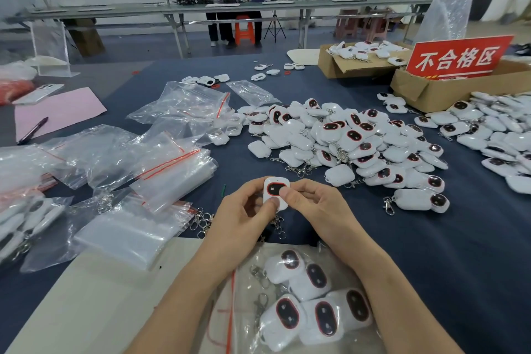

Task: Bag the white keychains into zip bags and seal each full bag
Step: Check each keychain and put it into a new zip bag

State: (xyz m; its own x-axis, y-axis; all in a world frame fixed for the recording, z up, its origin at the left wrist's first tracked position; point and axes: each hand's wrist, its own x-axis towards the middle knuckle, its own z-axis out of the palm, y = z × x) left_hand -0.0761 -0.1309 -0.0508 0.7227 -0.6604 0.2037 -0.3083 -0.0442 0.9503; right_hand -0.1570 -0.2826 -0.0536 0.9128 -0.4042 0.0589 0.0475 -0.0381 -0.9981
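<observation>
Table (pixel 448 261): dark blue cover; near edge cut off by the bottom of the view; bare cloth right of the right forearm, plus a narrow bare strip between the hands and the pile.
Pale sheet (pixel 94 302): at the near edge, under the left forearm and under the filled bag.
Pile of keychains (pixel 344 146): heaped beyond and to the right of the hands, nearest pieces near the right hand; second heap (pixel 502 135) at the far right edge.
Empty zip bags (pixel 169 172): stacked and strewn on the left, near the left hand, red zip strips showing.
Boxes (pixel 425 92): cardboard, far right, red sign (pixel 459 57) standing in the nearer one.
Left hand (pixel 244 215): grasping the held keychain from the left and below, thumb on its lower face.
Right hand (pixel 313 204): pinching the same keychain from the right, thumb tip on the dark panel.
Held keychain (pixel 273 189): between both hands, lifted off the table, just beyond the filled bag; white body, red-rimmed dark panel turned up toward the camera; long axis roughly near to far; clasp (pixel 277 224) hanging from the near end.
Filled bag (pixel 244 322): flat between the forearms at the near edge; five keychains inside, panels up; red zip strip along its left side, running near to far; sealed or not, cannot tell.
</observation>
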